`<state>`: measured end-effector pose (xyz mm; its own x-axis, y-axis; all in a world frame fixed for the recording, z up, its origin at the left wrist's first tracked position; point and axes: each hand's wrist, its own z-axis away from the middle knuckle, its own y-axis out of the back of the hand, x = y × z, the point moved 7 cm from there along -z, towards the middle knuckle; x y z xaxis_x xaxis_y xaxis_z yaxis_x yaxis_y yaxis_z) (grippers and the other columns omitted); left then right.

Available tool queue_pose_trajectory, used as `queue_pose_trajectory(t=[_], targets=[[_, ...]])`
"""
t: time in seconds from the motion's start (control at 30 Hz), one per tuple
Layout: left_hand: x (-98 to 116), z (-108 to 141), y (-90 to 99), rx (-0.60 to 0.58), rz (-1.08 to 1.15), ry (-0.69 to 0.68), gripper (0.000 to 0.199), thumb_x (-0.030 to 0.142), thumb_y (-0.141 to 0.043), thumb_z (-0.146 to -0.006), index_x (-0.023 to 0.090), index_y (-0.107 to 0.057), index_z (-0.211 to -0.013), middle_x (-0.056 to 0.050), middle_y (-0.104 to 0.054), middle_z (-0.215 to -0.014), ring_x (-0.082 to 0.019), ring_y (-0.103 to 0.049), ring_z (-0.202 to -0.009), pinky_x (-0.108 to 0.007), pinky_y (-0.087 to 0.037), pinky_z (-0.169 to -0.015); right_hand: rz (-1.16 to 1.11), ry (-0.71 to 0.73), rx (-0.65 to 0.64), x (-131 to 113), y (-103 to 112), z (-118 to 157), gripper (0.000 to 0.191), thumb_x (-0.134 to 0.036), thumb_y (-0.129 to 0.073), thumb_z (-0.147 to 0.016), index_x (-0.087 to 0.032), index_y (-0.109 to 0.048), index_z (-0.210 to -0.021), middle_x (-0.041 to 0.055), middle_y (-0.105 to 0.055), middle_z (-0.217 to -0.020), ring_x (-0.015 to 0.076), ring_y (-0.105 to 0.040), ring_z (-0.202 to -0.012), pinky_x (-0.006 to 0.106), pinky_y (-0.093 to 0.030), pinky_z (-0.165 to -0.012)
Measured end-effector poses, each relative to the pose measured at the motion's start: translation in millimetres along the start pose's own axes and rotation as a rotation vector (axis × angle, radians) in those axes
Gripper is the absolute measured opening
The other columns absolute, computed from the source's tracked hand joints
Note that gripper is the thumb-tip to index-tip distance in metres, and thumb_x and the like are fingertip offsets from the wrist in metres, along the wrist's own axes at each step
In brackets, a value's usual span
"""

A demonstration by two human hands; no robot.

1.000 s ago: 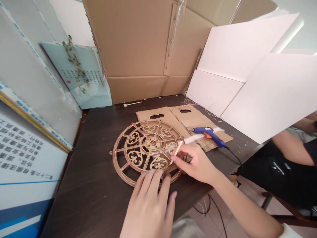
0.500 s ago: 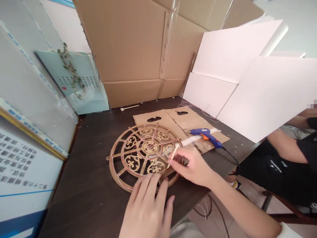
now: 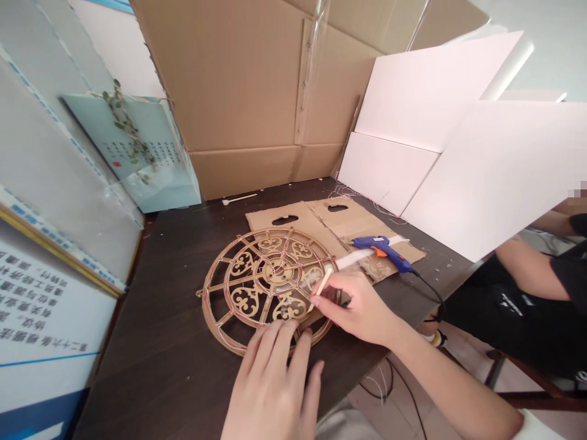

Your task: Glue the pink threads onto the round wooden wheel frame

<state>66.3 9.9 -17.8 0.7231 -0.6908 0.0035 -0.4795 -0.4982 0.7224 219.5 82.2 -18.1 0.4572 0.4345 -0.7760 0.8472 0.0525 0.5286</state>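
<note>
A round openwork wooden wheel (image 3: 214, 286) with spokes, scroll-shaped inserts and thin pinkish wire along its rings lies flat on the dark table. My right hand (image 3: 360, 308) pinches a short pale wooden stick (image 3: 324, 281) between thumb and fingers. The stick is tilted, its lower end at the wheel's near right part, close to one scroll insert (image 3: 290, 305). My left hand (image 3: 275, 373) rests with fingers stretched over the wheel's near rim, holding nothing. That stretch of rim is hidden beneath the fingers.
A blue glue gun (image 3: 383, 249) lies on a flat cardboard piece (image 3: 316, 214), its cord running off the right edge. Another stick (image 3: 241, 198) lies at the back. Cardboard (image 3: 247, 91) and white panels (image 3: 413, 110) stand behind. A person in black (image 3: 509, 311) sits at right.
Almost nothing differs; the view has shifted very slightly. Both hands keep their places, the stick still at the same spot on the wheel.
</note>
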Motion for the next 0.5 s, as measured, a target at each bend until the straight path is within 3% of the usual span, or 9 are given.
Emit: queue_pose_trajectory(t=[0.5], targets=[[-1.3,0.3,-0.8,-0.022,0.011,0.009,0.023,0.016,-0.051,-0.096,0.016,-0.068,-0.111,-0.011,-0.074,-0.110,-0.027,-0.071,-0.100,-0.043,-0.058,-0.084,-0.007,-0.010,-0.001,1.2,-0.9,1.3,0.015,-0.029,-0.070,-0.095,-0.019,-0.072,-0.085,0.0038,-0.072,-0.078,0.0166,-0.063,-0.068,0.026,-0.052,-0.062]])
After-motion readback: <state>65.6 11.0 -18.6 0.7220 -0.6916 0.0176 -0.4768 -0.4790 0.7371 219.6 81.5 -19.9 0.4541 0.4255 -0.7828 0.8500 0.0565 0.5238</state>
